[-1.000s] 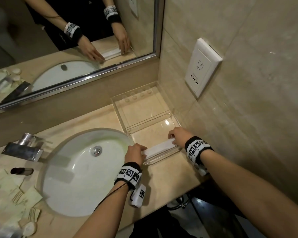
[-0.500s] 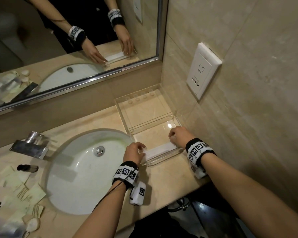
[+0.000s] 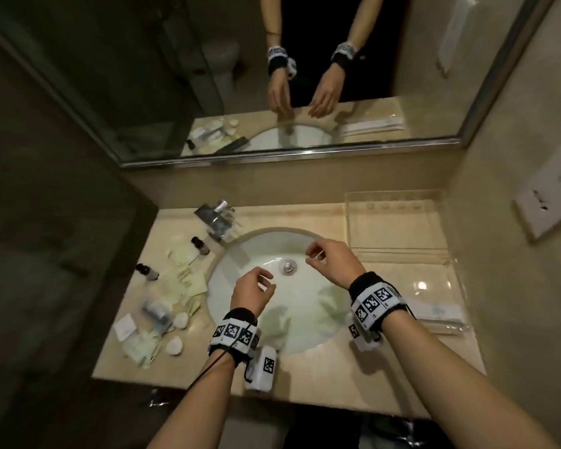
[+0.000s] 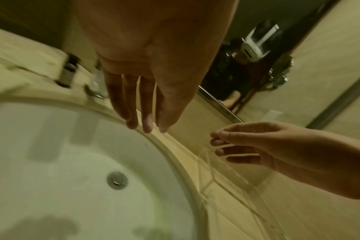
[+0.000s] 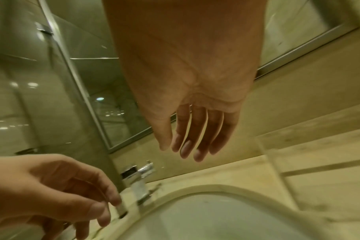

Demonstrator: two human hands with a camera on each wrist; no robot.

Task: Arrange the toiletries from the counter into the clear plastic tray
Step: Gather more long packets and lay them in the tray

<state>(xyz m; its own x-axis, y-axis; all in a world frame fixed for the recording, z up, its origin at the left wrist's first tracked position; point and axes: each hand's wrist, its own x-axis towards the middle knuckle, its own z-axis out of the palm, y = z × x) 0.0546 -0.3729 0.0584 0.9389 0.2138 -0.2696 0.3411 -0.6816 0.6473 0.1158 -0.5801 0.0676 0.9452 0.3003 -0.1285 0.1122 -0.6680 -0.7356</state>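
Note:
The clear plastic tray (image 3: pixel 399 254) lies on the counter right of the sink, against the wall. A long white packet (image 3: pixel 441 311) rests in its near compartment. Both hands hover over the white sink basin (image 3: pixel 298 306), holding nothing. My left hand (image 3: pixel 259 286) has loosely curled, relaxed fingers. My right hand (image 3: pixel 318 254) is also relaxed, a little farther back and right. The wrist views show the left hand (image 4: pixel 146 126) and right hand (image 5: pixel 187 151) with straight empty fingers. Loose toiletries (image 3: pixel 172 306) lie on the counter left of the sink: sachets, round white pads, a clear pouch, two small dark-capped bottles (image 3: pixel 201 246).
A chrome faucet (image 3: pixel 219 218) stands behind the sink at the left. The mirror (image 3: pixel 272 76) runs along the back wall. A white wall socket (image 3: pixel 551 196) is on the right wall above the tray. A dark partition borders the counter's left end.
Both hands let go of the white packet, which now lies in the tray, and moved left over the sink. The head view swung left, bringing the toiletries pile into sight.

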